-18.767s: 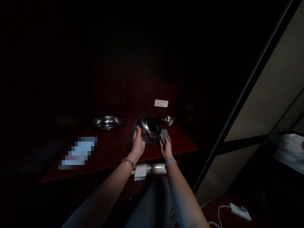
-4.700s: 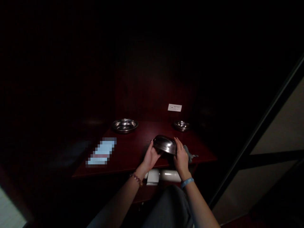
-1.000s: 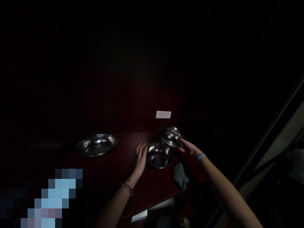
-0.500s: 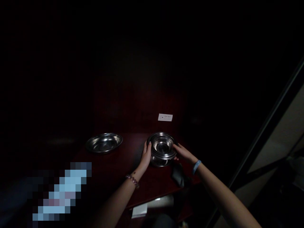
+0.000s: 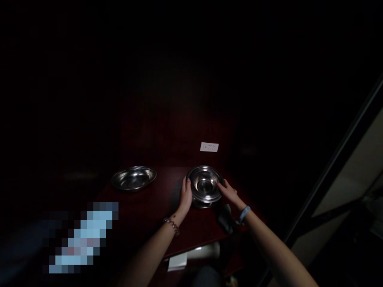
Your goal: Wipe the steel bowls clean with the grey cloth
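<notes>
A shiny round metal bowl with a wide rim (image 5: 205, 186) stands on the dark red table (image 5: 167, 179), a second metal rim showing beneath it. My left hand (image 5: 186, 194) is wrapped round its left side, thumb near the rim. On the right side my right hand (image 5: 228, 191) grips the rim, its thumb over the edge and its other fingers partly hidden. A wide shallow metal dish (image 5: 133, 178) lies farther left, touched by neither hand.
A white socket plate (image 5: 209, 147) is on the wall behind. A dark object (image 5: 226, 218) lies right of the bowl. Below the table edge are a white packet (image 5: 177, 262) and a pale cylinder (image 5: 206, 251). A pixelated patch covers the lower left.
The bowl tips slightly toward me, so less of the metal side below its rim shows. My right hand has shifted a little on the rim. The view has moved slightly.
</notes>
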Demonstrator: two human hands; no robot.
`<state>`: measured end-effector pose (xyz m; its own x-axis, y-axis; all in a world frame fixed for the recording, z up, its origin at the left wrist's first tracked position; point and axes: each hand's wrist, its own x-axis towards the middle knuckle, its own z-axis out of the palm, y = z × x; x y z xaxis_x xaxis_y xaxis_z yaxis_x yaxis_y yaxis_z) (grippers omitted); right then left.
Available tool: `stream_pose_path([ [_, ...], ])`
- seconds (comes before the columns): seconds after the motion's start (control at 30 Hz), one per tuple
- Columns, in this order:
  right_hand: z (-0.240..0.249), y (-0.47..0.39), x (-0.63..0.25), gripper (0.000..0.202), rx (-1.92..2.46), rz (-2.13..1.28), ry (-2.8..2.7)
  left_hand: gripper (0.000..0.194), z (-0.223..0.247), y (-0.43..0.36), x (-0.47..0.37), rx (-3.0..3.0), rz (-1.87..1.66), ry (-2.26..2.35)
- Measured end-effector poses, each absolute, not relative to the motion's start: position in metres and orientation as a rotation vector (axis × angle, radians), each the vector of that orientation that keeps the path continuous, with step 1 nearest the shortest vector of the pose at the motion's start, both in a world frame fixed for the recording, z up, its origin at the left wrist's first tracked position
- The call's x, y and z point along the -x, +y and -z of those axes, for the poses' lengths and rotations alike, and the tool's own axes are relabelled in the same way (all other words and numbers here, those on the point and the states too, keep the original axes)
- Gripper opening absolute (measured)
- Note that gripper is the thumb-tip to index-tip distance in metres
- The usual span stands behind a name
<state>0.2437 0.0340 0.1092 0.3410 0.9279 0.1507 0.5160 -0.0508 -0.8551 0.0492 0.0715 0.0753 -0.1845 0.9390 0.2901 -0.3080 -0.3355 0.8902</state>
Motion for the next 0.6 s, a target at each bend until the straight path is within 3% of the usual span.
stream_pose_path([
  [0.33,-0.103,0.034,-0.235,0.044,1.715,-0.533,-1.225,0.041,-0.069,0.075,-0.051,-1.083,-1.692,0.972],
  [0.6,-0.085,0.032,-0.241,0.034,1.633,-0.648,-1.225,0.037,-0.069,0.066,-0.049,-1.346,-1.607,1.335],
])
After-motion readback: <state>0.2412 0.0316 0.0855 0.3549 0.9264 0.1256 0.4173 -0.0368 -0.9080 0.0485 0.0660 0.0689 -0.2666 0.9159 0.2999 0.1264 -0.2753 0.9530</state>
